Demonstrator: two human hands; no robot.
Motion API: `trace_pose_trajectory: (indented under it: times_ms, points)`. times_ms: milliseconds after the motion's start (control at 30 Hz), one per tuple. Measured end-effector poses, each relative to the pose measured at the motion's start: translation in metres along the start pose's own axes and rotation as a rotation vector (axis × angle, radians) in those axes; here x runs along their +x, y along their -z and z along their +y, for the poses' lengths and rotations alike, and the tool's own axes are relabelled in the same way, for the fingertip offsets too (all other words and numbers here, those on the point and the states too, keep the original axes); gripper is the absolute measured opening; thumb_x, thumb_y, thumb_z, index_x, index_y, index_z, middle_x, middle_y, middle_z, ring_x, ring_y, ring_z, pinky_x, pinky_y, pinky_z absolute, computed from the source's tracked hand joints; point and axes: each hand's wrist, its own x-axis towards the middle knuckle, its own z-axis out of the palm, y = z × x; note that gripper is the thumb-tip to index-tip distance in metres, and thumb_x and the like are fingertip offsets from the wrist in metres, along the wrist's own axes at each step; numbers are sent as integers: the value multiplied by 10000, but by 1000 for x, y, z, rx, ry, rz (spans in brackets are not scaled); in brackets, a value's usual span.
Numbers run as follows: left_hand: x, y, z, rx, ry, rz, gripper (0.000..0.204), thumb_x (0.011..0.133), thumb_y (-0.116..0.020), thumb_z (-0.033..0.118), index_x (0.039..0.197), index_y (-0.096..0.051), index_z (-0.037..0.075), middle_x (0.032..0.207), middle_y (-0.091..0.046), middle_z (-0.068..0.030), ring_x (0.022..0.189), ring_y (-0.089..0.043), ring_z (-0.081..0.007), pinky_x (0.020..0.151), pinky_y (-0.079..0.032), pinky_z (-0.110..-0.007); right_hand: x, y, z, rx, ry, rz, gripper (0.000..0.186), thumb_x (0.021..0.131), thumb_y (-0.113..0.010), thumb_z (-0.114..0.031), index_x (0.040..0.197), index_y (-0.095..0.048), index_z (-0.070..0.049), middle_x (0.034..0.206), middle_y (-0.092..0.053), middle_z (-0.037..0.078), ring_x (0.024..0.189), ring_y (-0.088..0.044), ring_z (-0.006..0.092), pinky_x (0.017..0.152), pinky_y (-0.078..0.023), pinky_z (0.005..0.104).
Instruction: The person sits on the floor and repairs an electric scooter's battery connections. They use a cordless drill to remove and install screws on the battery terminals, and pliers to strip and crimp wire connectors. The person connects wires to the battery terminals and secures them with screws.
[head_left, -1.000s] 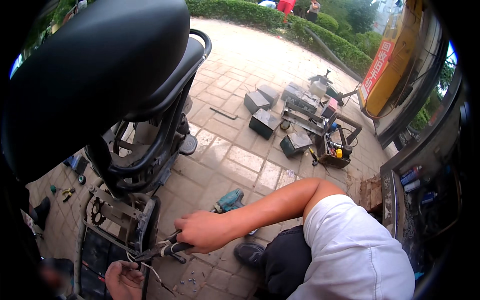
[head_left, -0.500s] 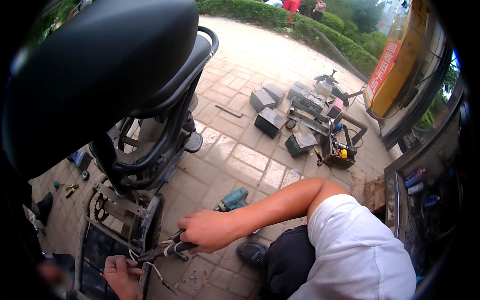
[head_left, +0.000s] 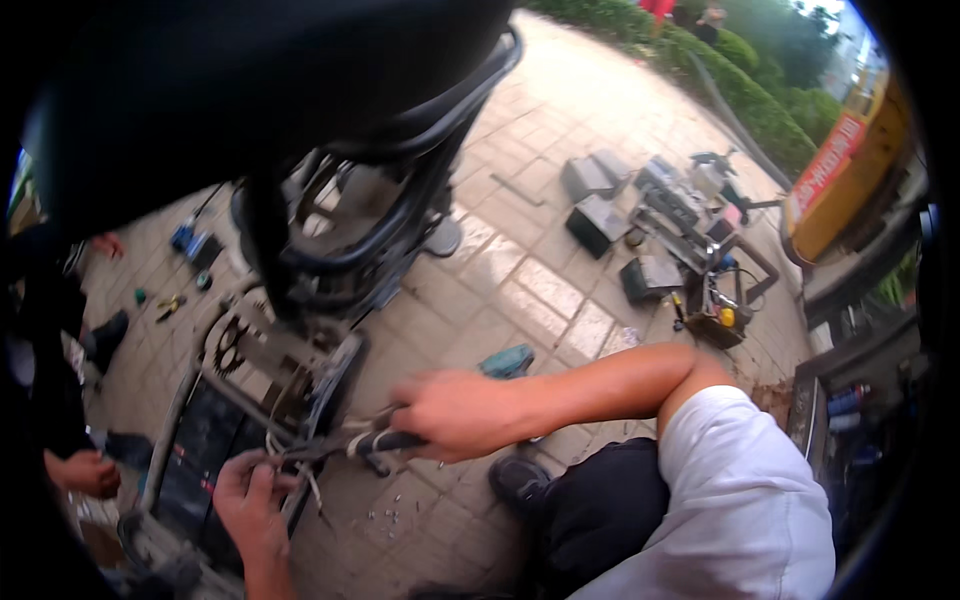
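Observation:
My right hand (head_left: 450,415) grips a pair of pliers (head_left: 330,448), with their jaws pointing left toward my left hand (head_left: 255,500). My left fingers are pinched at a thin pale cable (head_left: 313,487) beside the jaws. Both hands are over the stripped frame of an electric scooter, near a toothed sprocket (head_left: 228,345) and dark panels (head_left: 205,450). The scooter's black seat (head_left: 300,80) rises above. Behind my right hand lies a teal power drill (head_left: 507,362), partly hidden. Small screws (head_left: 385,515) lie on the paving below. The fine detail at the jaws is blurred.
Dark battery blocks (head_left: 600,225) and an open toolbox (head_left: 722,315) sit right of the scooter, near a yellow panel (head_left: 835,175). A co-worker's hand (head_left: 85,472) and dark shoe (head_left: 105,340) show at left, near scattered tools (head_left: 190,245). A hedge (head_left: 750,90) runs behind, with people.
The view has swung left and blurred, shifting the scene rightward and revealing a co-worker's hands at the left. My hands stay together at the pliers and cable.

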Motion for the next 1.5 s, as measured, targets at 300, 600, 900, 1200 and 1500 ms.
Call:
trace_pose_trajectory:
  times_ms: [300, 600, 900, 1200, 1500]
  points:
    - [-6, -5, 1, -36, 36, -168, 214, 895, -619, 6, 1103, -608, -42, 989, -670, -129, 833, -695, -225, 757, -575, -317, 1, 13, -12, -139, 61, 18, 234, 789, -721, -254, 847, -652, -38, 962, -568, 135, 873, -583, 329, 766, -494, 420]
    - [-11, -12, -5, 88, -15, -133, 201, 896, -642, 18, 1077, -645, -69, 951, -693, -143, 825, -697, -210, 770, -574, -318, 8, 25, -18, -388, 76, -9, 124, 745, -679, -172, 789, -652, -59, 944, -549, 111, 898, -567, 280, 777, -468, 386]
    - [-12, -13, -3, 316, -90, -137, 189, 911, -612, -12, 1086, -656, -69, 948, -701, -137, 855, -700, -199, 786, -565, -298, 12, 30, -20, -472, 109, -16, 70, 719, -623, -126, 738, -646, -63, 901, -536, 97, 869, -554, 259, 738, -459, 371]
    - [-14, -15, -4, 457, -184, -92, 186, 870, -638, -5, 1044, -701, -29, 916, -728, -129, 845, -707, -146, 735, -535, -246, 11, 31, -21, -468, 112, -30, 77, 727, -618, -126, 740, -649, -56, 896, -538, 100, 868, -557, 262, 737, -463, 375]
    - [-16, -18, 1, 505, -214, -95, 171, 867, -633, -18, 1023, -702, -32, 934, -722, -145, 833, -720, -174, 713, -542, -251, 12, 33, -23, -453, 106, -68, 79, 737, -613, -116, 745, -643, -43, 875, -528, 107, 847, -568, 269, 731, -474, 380]
